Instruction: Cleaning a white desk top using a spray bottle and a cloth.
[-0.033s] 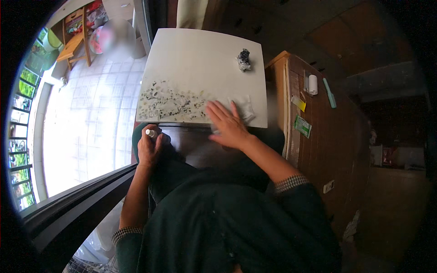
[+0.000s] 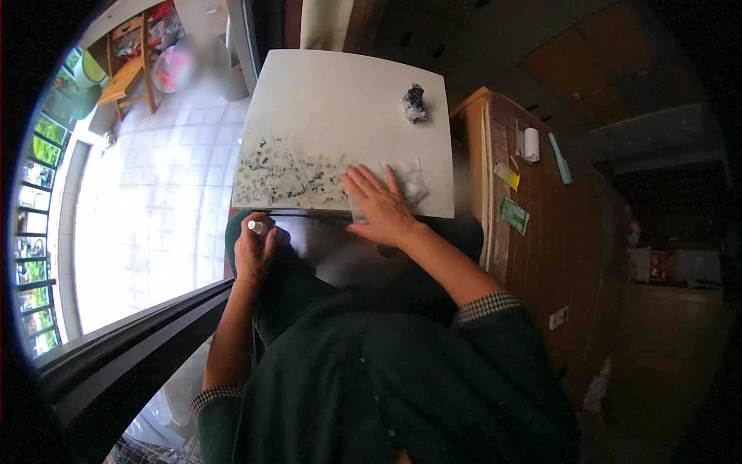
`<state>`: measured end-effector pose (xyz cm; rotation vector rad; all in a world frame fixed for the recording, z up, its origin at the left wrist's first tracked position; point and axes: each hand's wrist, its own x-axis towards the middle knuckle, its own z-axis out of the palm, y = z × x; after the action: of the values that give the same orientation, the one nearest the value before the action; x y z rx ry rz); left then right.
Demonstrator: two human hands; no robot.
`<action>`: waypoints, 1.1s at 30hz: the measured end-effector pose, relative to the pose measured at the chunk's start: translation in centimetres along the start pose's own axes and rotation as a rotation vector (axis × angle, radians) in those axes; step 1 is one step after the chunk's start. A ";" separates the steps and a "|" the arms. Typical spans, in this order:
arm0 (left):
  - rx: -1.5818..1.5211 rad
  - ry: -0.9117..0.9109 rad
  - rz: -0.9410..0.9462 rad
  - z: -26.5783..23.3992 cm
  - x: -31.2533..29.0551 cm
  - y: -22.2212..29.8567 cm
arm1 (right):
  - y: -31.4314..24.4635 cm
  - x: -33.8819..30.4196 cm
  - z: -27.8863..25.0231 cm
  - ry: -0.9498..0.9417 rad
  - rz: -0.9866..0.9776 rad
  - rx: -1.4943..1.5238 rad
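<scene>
A white board (image 2: pixel 344 97) lies in front of me, its near left part covered with dark green and black specks and wet-looking smears. My right hand (image 2: pixel 384 210) rests flat on the board's near edge with its fingers stretched out, pressing on a thin whitish wipe (image 2: pixel 413 184) that shows past the fingers. Low at the left, my left hand (image 2: pixel 251 251) is wrapped around a small bottle with a white nozzle (image 2: pixel 257 227); the fingers cover most of its body. A crumpled wad (image 2: pixel 415 108), black and white, sits at the board's far right.
To the right, a brown wooden surface (image 2: pixel 541 263) holds a white roll (image 2: pixel 531 145), a teal-handled tool (image 2: pixel 560 158), a yellow-and-white packet (image 2: pixel 507 176) and a green packet (image 2: pixel 514 215). At the far left are a wooden chair (image 2: pixel 124 77) and a barred window (image 2: pixel 35 232).
My right hand has shifted slightly left along the board's near edge, and more of the wipe shows beside it. My left hand has stayed in place around the bottle.
</scene>
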<state>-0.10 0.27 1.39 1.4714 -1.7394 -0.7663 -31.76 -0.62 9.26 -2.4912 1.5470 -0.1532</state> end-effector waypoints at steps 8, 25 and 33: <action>-0.024 0.004 -0.007 0.0 -0.6 0.4 | -1.1 -1.4 0.7 -0.043 -0.052 -0.045; -0.061 -0.014 0.022 0.6 -0.2 0.5 | -1.4 0.6 1.0 -0.008 -0.138 -0.043; 0.050 0.061 0.281 1.5 0.8 6.3 | -1.1 -0.6 1.7 0.235 -0.038 0.138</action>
<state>-4.90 0.56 5.83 1.2335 -1.8783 -0.5288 -30.72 0.65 7.86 -2.4660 1.5149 -0.5575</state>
